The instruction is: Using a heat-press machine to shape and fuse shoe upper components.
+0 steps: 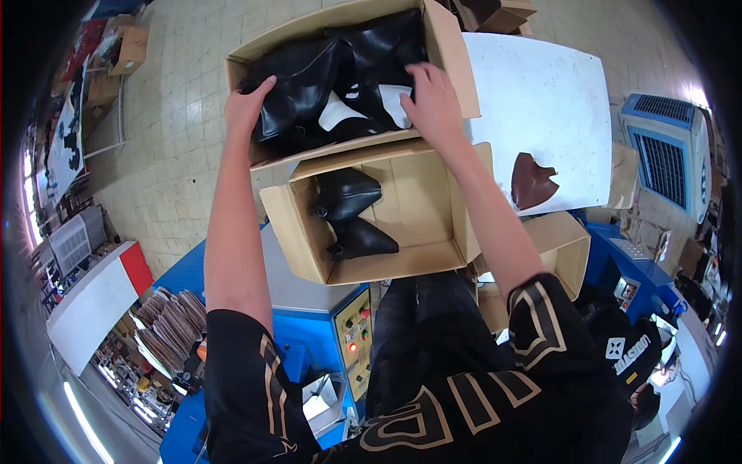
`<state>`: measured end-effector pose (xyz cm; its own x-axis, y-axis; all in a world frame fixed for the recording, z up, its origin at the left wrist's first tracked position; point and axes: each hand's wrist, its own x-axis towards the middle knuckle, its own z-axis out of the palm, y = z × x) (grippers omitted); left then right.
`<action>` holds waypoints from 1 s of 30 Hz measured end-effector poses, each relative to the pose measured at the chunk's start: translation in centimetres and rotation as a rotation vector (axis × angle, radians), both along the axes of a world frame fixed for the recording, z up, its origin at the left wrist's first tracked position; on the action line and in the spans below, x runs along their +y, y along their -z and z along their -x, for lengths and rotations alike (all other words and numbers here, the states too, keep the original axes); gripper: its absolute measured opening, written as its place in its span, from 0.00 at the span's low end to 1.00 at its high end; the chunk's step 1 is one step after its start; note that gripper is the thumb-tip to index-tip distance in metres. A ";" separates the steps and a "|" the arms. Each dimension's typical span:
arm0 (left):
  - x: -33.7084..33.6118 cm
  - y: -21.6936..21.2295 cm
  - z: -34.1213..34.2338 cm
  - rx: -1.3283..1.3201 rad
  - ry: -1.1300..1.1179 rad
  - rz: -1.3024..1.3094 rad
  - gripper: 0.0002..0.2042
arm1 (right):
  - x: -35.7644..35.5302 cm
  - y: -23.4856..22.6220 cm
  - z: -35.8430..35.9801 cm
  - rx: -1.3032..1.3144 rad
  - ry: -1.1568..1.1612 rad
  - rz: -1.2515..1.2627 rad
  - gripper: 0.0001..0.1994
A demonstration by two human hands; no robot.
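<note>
A large cardboard box (348,145) at the top is filled with curved, glossy black shoe-upper-like pieces (301,81), some showing white linings (340,114). My left hand (246,112) grips this box's left wall, thumb over the inner side; its other fingers are mostly hidden. Over the box's right end, my right hand (434,104) has its thumb and forefinger apart, touching a white-lined black piece (396,104). Nearer me, a smaller cardboard box (417,197) holds black shaped pieces (348,193) along its left side, beneath my right forearm.
To the right, a white tabletop (541,93) carries one brown shaped piece (533,183). Another open cardboard box (568,259) sits below it. A blue machine with a button panel (355,336) stands near my legs. A blue-grey air cooler (665,151) is farther right.
</note>
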<state>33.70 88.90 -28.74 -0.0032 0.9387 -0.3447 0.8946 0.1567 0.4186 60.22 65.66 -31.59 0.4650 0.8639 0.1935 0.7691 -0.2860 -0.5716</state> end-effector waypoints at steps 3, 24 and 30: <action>-0.3 0.4 -1.0 -0.178 0.031 0.093 0.41 | 1.9 4.4 -2.1 -0.528 -0.148 0.280 0.20; -4.0 3.6 2.4 -0.867 0.030 -0.068 0.29 | 11.3 -11.4 -1.7 -0.392 -1.208 0.018 0.05; -4.2 4.1 1.7 -0.558 -0.056 -0.166 0.23 | 21.6 -8.7 4.9 -0.720 -1.043 -0.097 0.12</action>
